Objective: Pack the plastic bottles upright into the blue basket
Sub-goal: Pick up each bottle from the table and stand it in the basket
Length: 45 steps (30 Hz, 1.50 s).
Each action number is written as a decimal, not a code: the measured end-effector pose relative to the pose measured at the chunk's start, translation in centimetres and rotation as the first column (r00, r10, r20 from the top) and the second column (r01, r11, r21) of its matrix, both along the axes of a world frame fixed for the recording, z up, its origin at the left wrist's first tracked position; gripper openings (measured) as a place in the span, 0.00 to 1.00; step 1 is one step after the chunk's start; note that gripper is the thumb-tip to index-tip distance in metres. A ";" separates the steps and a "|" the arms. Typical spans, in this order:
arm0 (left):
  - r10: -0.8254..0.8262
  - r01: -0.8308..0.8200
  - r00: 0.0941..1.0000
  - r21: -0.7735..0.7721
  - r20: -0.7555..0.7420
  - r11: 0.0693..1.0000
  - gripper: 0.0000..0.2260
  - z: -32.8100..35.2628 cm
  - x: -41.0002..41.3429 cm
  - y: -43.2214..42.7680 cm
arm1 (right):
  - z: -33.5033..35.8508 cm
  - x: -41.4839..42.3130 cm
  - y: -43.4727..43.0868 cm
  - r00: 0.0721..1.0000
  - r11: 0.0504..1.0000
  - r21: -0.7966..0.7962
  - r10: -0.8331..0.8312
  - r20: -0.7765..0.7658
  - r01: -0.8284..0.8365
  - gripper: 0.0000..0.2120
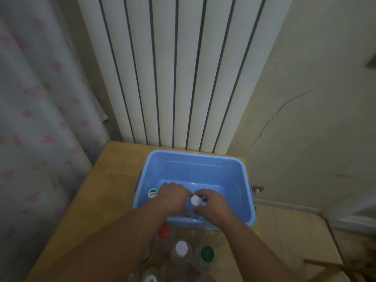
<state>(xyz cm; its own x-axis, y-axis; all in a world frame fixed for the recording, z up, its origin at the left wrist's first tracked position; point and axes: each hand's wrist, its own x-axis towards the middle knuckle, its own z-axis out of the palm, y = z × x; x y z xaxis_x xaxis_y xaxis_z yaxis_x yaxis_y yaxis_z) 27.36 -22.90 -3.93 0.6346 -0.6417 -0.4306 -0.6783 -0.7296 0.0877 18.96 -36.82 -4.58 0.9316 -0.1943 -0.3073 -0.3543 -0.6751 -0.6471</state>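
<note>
Both hands, left [173, 197] and right [211, 202], are holding a white-capped bottle [195, 200] upright inside the blue basket [234, 180], grip closed on its shoulders. Looks empty: probably light, thin-walled, tippy. Hold low, squeeze gently.

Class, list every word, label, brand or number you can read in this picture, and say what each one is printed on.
Green-and-white cap of a bottle standing in the blue basket: green print, too blurred to read.
White cap between the left hand and right hand: plain, no text.
Red cap, white cap, green cap on the table: no visible text.
</note>
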 end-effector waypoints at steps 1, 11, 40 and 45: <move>0.003 -0.003 1.000 -0.006 -0.001 1.000 0.28 0.2 0.0 0.1 | 0.1 0.0 -0.1 1.000 1.000 0.000 0.001 -0.011 -0.001 0.22; 0.176 -0.187 0.982 -0.204 -0.068 0.961 0.27 1.4 -1.6 1.5 | 1.8 -1.1 0.0 0.995 0.992 -0.101 -0.062 0.083 0.070 0.16; 0.409 -0.472 0.876 -0.623 -0.255 0.623 0.19 5.7 -12.3 19.5 | 7.5 -10.5 16.2 0.978 0.999 -0.045 0.003 0.208 0.006 0.10; 0.383 -0.463 0.885 -0.600 -0.266 0.652 0.19 4.6 -14.0 24.1 | 6.7 -12.9 20.7 0.980 0.999 -0.047 -0.018 0.199 0.028 0.08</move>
<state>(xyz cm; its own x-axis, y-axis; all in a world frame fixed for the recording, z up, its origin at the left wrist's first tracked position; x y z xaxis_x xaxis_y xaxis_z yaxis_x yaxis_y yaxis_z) 13.40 1.17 0.65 0.8825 -0.4576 -0.1085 -0.2673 -0.6780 0.6848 6.09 -16.07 2.07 0.9683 -0.2263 -0.1060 -0.2374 -0.7012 -0.6723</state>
